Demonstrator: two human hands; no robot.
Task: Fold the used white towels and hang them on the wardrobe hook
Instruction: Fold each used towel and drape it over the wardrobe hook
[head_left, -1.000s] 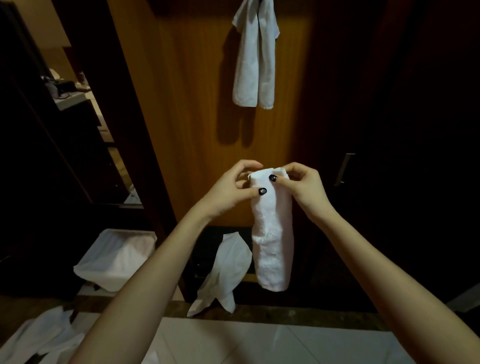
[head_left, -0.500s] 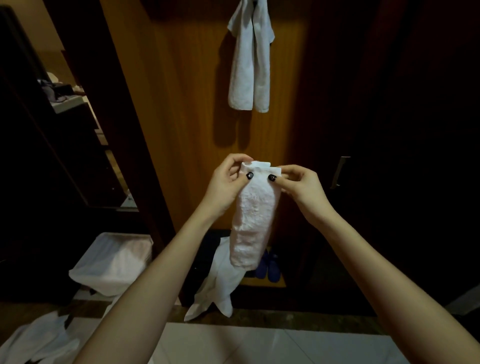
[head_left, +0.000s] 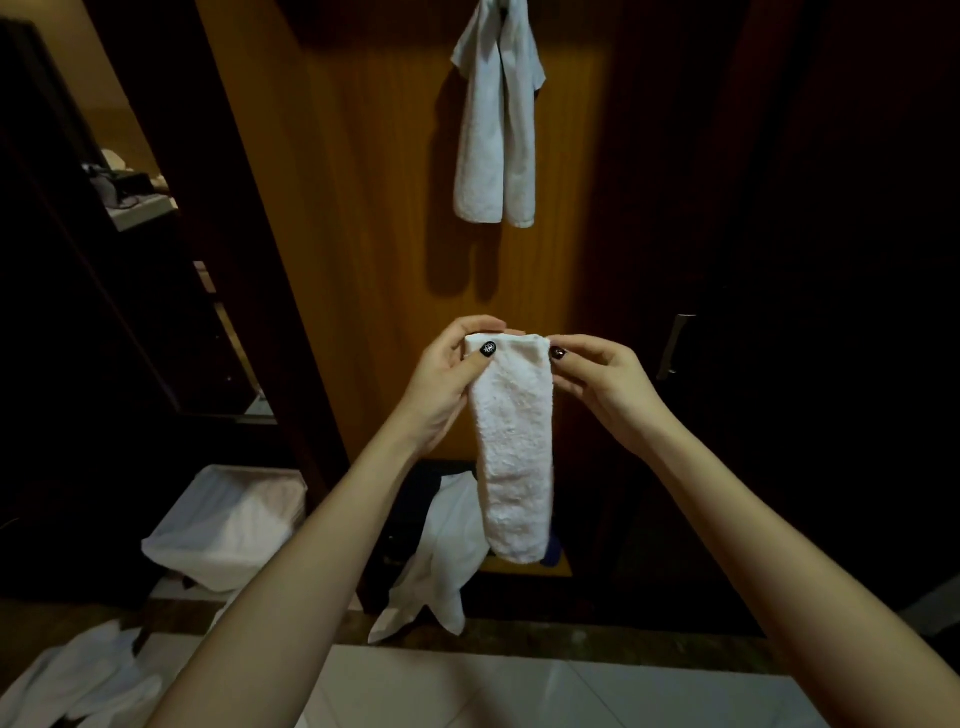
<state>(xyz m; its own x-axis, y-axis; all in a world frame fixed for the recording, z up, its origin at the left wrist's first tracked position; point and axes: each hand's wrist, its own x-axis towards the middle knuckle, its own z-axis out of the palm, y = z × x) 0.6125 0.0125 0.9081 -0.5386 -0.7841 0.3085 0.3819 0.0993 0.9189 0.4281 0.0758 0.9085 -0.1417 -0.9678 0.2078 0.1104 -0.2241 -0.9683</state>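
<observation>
Done: one towel (head_left: 496, 119) hangs far up.
Hands: our left hand (head_left: 441, 379) and right hand (head_left: 602, 379) pinch a folded towel (head_left: 514, 447).
Left: more towels (head_left: 441, 561) lie near.

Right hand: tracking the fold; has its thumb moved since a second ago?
Yes: the thumb of the right hand shifted right along the towel top, toward the door handle.
</observation>
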